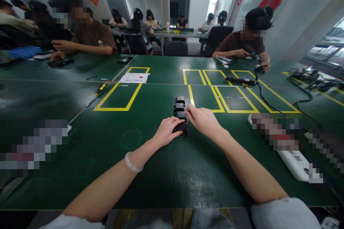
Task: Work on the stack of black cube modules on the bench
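Note:
Several small black block-like parts [179, 106] stand in a row that runs away from me on the green table. My left hand [168, 130] is closed around the nearest black block [182, 127], fingers across its top and thumb along its near side. On the right of the row, my right hand [200, 118] is curled with its fingertips pinched together against the edge of the blocks. Anything between those fingertips is too small or hidden to make out.
Yellow tape rectangles [129, 108] mark the green table [156, 193]. A yellow-black screwdriver [101, 88] and a paper label [134, 78] lie left; a black pen-shaped tool [240, 80] with a cable lies right. White power strips [294, 164] flank me. Two co-workers sit across.

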A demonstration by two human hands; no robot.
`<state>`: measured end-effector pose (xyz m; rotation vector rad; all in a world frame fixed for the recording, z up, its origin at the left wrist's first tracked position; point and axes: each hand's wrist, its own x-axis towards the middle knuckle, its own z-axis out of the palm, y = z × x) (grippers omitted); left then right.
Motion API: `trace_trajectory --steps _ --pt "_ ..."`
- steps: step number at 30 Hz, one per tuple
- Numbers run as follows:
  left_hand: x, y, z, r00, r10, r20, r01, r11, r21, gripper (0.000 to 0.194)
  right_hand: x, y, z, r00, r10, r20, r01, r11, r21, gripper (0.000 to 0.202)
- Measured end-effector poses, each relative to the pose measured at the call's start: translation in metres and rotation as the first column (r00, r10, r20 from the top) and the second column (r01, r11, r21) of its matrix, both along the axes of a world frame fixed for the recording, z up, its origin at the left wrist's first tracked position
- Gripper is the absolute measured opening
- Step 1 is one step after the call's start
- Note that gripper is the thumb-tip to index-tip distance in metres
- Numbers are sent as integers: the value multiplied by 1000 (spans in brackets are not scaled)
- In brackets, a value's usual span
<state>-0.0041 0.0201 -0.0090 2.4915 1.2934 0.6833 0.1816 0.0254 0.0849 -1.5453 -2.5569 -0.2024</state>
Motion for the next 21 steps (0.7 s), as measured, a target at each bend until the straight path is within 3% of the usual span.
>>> trace_trajectory --steps 21 --pt "0 1 0 1000 -6 -1 6 1000 0 42 0 -1 -2 999 31 -15 -30 998 51 27"
